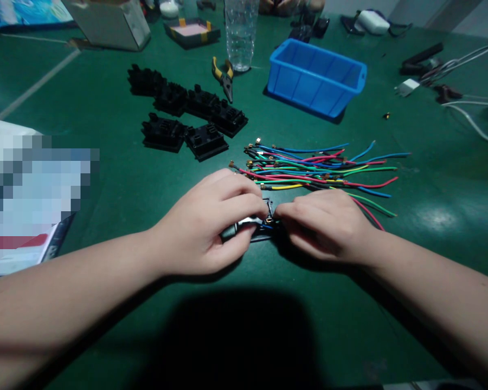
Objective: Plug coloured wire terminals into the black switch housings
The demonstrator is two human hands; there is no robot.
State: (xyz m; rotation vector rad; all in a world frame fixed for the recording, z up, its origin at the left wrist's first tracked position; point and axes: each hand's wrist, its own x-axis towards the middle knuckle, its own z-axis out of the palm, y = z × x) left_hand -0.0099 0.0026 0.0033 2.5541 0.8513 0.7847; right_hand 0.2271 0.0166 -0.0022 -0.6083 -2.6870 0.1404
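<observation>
My left hand is closed round a small black plastic block that rests on the green table. My right hand meets it from the right, fingers pinched at the block's edge on a thin wire with a brass tip. Just beyond both hands lies a loose bundle of coloured wires, red, blue, green and yellow, with brass terminals pointing left. Further back sits a cluster of several black plastic blocks of the same kind.
Yellow-handled pliers, a clear plastic bottle and a blue bin stand at the back. A cardboard box is at far left back. Cables and a white charger lie at right. Papers cover the left edge.
</observation>
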